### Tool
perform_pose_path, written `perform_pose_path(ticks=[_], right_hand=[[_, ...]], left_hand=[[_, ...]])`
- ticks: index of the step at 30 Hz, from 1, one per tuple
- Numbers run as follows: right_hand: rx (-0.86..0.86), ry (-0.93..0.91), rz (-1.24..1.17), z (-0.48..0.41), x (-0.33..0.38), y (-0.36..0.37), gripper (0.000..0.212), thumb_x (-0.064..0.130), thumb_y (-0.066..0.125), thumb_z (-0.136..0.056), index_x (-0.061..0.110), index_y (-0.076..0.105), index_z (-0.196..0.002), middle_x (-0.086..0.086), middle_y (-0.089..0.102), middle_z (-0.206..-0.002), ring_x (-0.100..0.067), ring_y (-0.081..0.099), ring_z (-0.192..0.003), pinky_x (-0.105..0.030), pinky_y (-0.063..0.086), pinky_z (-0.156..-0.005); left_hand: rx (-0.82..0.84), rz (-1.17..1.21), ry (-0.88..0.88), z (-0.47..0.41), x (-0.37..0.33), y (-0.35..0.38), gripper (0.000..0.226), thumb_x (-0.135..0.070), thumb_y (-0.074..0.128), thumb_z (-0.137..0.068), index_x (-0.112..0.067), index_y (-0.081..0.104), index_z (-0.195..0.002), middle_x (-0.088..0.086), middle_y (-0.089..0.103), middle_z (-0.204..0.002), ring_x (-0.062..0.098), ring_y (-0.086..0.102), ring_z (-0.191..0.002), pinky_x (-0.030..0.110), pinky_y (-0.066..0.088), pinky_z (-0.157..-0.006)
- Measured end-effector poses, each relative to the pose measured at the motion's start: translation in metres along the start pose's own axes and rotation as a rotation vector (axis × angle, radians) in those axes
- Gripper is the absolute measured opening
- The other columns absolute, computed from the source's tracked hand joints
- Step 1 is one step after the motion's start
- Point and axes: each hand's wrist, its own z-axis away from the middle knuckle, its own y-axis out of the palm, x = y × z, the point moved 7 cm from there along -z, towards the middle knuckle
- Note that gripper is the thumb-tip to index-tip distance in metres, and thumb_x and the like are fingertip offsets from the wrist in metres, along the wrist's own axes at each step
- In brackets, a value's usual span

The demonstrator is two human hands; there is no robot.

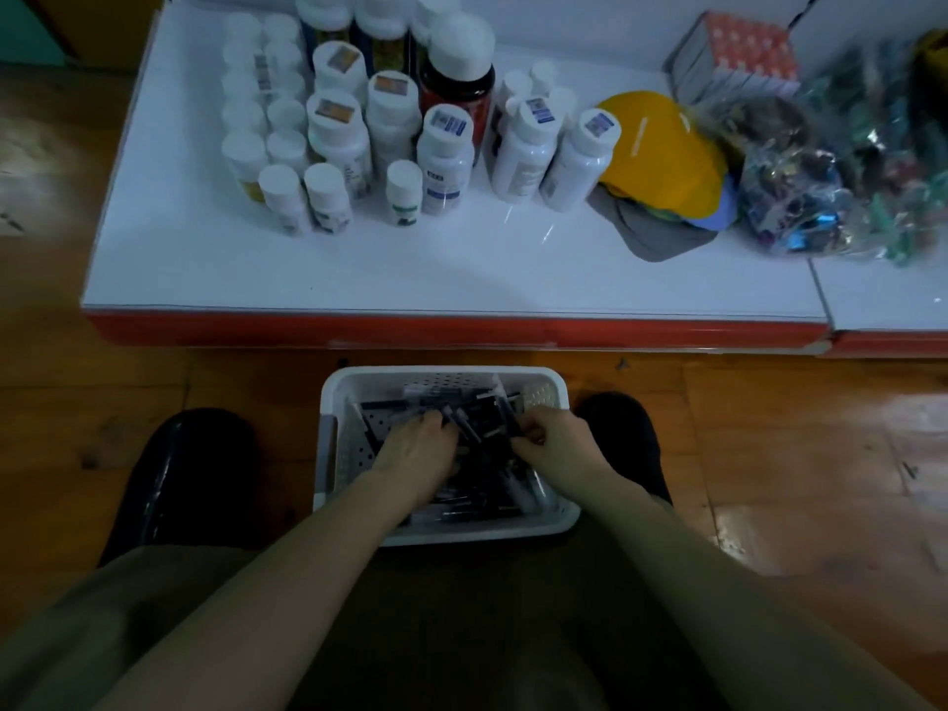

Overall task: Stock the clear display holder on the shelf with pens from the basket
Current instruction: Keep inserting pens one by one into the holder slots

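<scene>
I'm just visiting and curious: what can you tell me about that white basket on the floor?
The basket is white plastic, rectangular with rounded corners, its walls dotted with small holes. It sits upright on the wooden floor before the white shelf, between two dark shoes. A loose heap of dark pens lies inside. The left hand digs into the heap; the right hand curls round a few pens.

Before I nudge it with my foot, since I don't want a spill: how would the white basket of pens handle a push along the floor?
The basket would probably slide easily, plastic on a glossy wood floor. It looks low and wide, so tipping seems unlikely. The loose pens lie piled crosswise and would likely shift.
</scene>
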Motion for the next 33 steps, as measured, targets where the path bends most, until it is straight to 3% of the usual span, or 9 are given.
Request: perform_pose_path(ticks=[3,6,13,17,21,23,27,30,33], right_hand=[[-0.067,-0.028,-0.141,0.019,0.006,-0.021,0.021,0.015,0.055,-0.092,0.005,0.058,-0.110,-0.004,0.059,-0.093,-0.013,0.054,-0.079,-0.016,0.042,-0.059],[-0.108,-0.054,-0.216,0.036,0.010,-0.034,0.020,0.016,0.056,-0.092,0.005,0.058,-0.109,-0.004,0.059,-0.091,-0.014,0.054,-0.075,-0.024,0.043,-0.068],[-0.222,-0.157,-0.348,0.081,0.060,-0.091,0.014,0.014,0.057,-0.091,0.007,0.061,-0.102,-0.004,0.064,-0.091,-0.020,0.061,-0.086,-0.029,0.051,-0.076],[-0.306,-0.236,-0.416,0.120,0.105,-0.145,0.010,0.012,0.058,-0.090,0.003,0.060,-0.094,-0.007,0.060,-0.082,-0.018,0.056,-0.073,-0.011,0.043,-0.061],[-0.377,-0.347,-0.583,0.174,0.156,-0.211,0.010,0.006,0.057,-0.090,0.004,0.055,-0.080,-0.024,0.059,-0.081,-0.038,0.061,-0.086,-0.044,0.052,-0.078],[-0.409,-0.380,-0.730,0.203,0.179,-0.248,0.009,0.005,0.056,-0.091,-0.003,0.054,-0.087,-0.030,0.058,-0.086,-0.037,0.062,-0.085,-0.045,0.053,-0.075],[-0.408,-0.444,-1.123,0.252,0.214,-0.317,0.010,0.007,0.054,-0.093,0.008,0.057,-0.083,-0.001,0.067,-0.071,-0.015,0.066,-0.072,-0.033,0.055,-0.074],[-0.354,-0.540,-1.372,0.283,0.238,-0.359,0.016,0.004,0.051,-0.092,0.011,0.054,-0.078,-0.001,0.066,-0.067,-0.015,0.066,-0.072,-0.025,0.054,-0.063],[-0.306,-0.612,-1.517,0.307,0.259,-0.391,0.014,0.002,0.051,-0.092,0.010,0.054,-0.081,-0.001,0.067,-0.061,-0.013,0.067,-0.061,-0.022,0.055,-0.058]], left_hand=[[0.054,-0.095,0.057,0.009,-0.005,-0.001,0.031,-0.018,0.041,-0.097,-0.008,0.049,-0.125,0.014,0.041,-0.132,0.030,0.040,-0.122,0.036,0.035,-0.096],[0.108,-0.112,0.073,0.021,-0.004,-0.009,0.033,-0.009,0.044,-0.094,-0.007,0.044,-0.127,0.015,0.042,-0.132,0.029,0.041,-0.122,0.037,0.034,-0.100],[0.096,0.323,-0.001,0.075,0.011,-0.086,0.034,-0.001,0.046,-0.093,-0.006,0.042,-0.126,0.012,0.054,-0.121,0.020,0.053,-0.103,0.021,0.035,-0.073],[-0.037,0.628,-0.019,0.119,0.012,-0.150,0.013,-0.008,0.043,-0.097,-0.012,0.051,-0.107,-0.001,0.051,-0.099,0.007,0.052,-0.082,0.009,0.040,-0.067],[-0.251,0.844,-0.073,0.168,0.005,-0.239,0.003,-0.013,0.048,-0.096,-0.015,0.048,-0.099,-0.007,0.047,-0.090,0.012,0.052,-0.085,0.016,0.035,-0.061],[-0.297,0.906,-0.065,0.187,-0.004,-0.284,0.002,-0.014,0.047,-0.096,-0.013,0.045,-0.095,-0.004,0.046,-0.080,0.013,0.047,-0.072,0.020,0.033,-0.058],[-0.366,1.090,0.024,0.220,-0.032,-0.367,0.012,-0.018,0.047,-0.096,-0.008,0.047,-0.104,0.005,0.059,-0.097,0.016,0.059,-0.088,0.031,0.044,-0.076],[-0.452,1.146,0.084,0.243,-0.049,-0.417,0.020,-0.026,0.049,-0.095,-0.008,0.050,-0.104,0.013,0.066,-0.100,0.026,0.065,-0.095,0.036,0.047,-0.080],[-0.526,1.218,0.114,0.265,-0.056,-0.453,0.012,-0.018,0.043,-0.099,-0.013,0.047,-0.088,0.000,0.065,-0.079,-0.001,0.062,-0.071,0.015,0.048,-0.068]])
